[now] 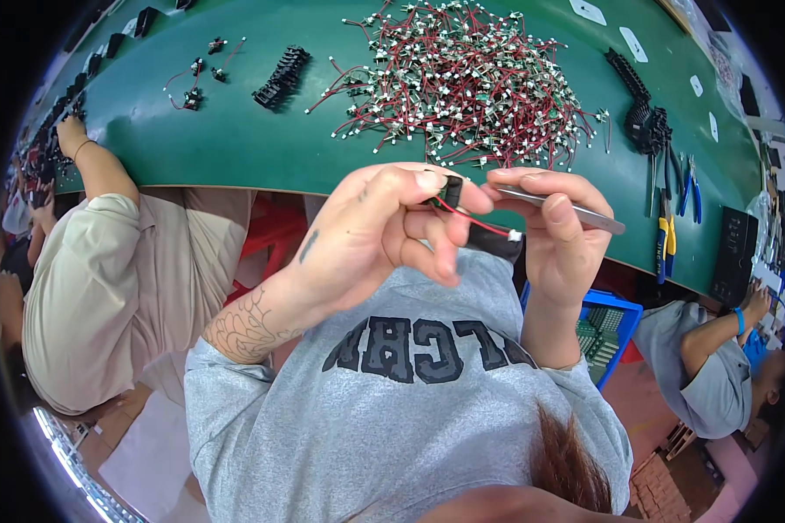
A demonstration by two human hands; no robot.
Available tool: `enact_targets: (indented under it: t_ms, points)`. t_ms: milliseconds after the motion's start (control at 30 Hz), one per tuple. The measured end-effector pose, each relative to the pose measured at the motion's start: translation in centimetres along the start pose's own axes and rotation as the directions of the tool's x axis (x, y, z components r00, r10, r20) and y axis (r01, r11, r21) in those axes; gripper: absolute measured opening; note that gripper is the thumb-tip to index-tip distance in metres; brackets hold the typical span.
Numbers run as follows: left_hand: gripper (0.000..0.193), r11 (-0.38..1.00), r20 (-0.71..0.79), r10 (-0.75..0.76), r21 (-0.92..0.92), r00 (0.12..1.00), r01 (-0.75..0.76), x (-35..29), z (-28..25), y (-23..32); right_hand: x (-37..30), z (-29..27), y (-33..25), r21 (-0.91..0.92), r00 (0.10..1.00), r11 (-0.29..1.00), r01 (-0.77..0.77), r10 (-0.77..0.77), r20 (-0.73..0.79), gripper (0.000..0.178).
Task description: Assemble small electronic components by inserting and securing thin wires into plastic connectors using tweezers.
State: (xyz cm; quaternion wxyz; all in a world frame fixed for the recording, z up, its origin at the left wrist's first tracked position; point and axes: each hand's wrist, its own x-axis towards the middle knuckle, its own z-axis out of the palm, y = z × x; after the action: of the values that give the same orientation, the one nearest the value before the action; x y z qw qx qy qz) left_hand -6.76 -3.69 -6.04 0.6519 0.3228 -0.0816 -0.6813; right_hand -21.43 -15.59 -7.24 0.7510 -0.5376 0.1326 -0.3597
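Above the table's near edge, my left hand pinches a small black housing between thumb and fingers. From the housing a thin red-and-black wire lead runs right to a small white connector, which hangs free. My right hand is closed on metal tweezers; their tips point left toward the housing. Fingers hide the tips, so I cannot tell whether they touch it. A large pile of small wired circuit boards lies on the green table just beyond my hands.
A row of black housings and a few wired pieces lie left; more black housings lie right. Blue-handled pliers, a yellow-and-blue-handled tool and a black box line the right. A blue crate holds green boards. Co-workers sit both sides.
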Motion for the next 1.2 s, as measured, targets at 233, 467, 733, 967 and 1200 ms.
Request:
enact_targets:
  t_ms: [233, 467, 733, 967, 1200]
  points:
    - [0.041, 0.987, 0.085, -0.021, -0.159, 0.996, 0.034, -0.1, 0.8, -0.4, -0.1, -1.1, 0.3, -0.013, 0.999, 1.000, 0.003, -0.004, -0.052, 0.018]
    - [0.051, 0.991, -0.130, -0.107, -0.096, 0.986, 0.095, -0.2, 3.4, 0.2, -0.1, -1.5, -0.1, -0.074, 0.998, 0.997, -0.022, 0.018, -0.053, 0.019]
    - [0.052, 0.985, -0.124, -0.139, -0.120, 0.982, 0.124, -0.1, 3.9, 0.8, 0.3, -1.4, -0.3, -0.038, 0.998, 0.999, -0.038, 0.036, -0.057, 0.019]
    - [0.053, 0.976, -0.077, -0.163, -0.160, 0.984, 0.150, -0.1, 3.2, 0.8, 0.4, -1.2, 0.2, -0.056, 0.995, 0.997, -0.053, 0.048, -0.083, 0.020]
    - [0.047, 0.999, -0.160, 0.022, -0.039, 0.987, -0.028, 0.5, 3.4, 0.3, 0.9, -1.1, 0.3, 0.158, 0.994, 0.986, -0.057, 0.071, -0.088, 0.023]
